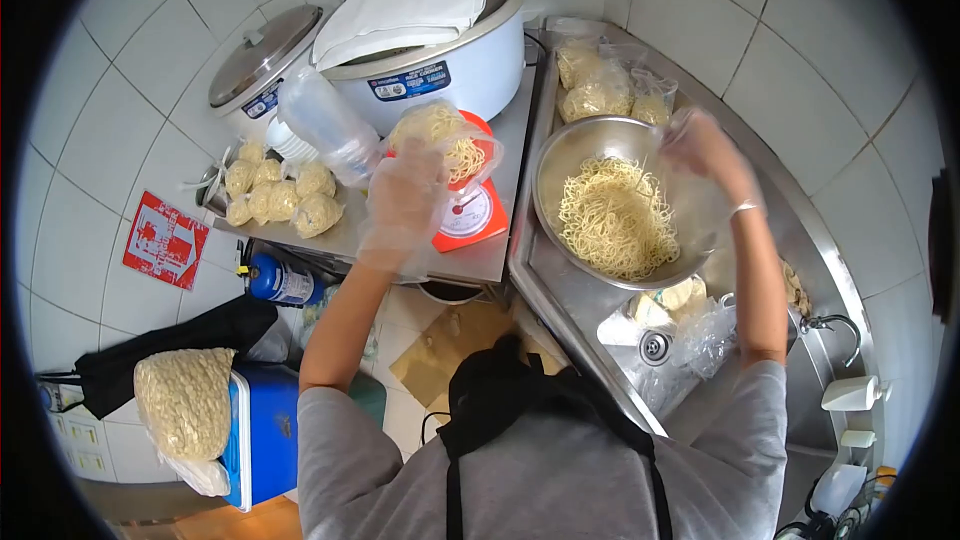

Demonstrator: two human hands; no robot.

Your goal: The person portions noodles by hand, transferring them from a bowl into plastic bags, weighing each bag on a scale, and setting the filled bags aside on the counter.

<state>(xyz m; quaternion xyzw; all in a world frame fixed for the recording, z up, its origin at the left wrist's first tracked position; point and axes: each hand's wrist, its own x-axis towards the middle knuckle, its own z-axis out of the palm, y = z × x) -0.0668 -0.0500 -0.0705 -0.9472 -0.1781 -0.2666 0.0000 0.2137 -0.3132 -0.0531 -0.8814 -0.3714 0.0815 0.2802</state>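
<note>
My left hand [408, 185], in a clear plastic glove, is closed on the near side of a clear plastic bag [425, 123] with noodles in it. The bag rests over the red kitchen scale [478, 223], whose round dial faces me. Smeared by motion, my right hand [697, 147], gloved too, is above the right rim of a large metal bowl [552, 162]. Its fingers and anything in them cannot be made out. A heap of loose yellow noodles [618, 220] lies in the bowl.
Several tied bags of noodles [285, 195] sit left of the scale, near a roll of clear bags [325, 120]. Behind stands a large rice cooker [450, 80] with a white cloth on top. More bagged noodles [600, 90] lie behind the bowl. A sink drain [655, 346] is nearer me.
</note>
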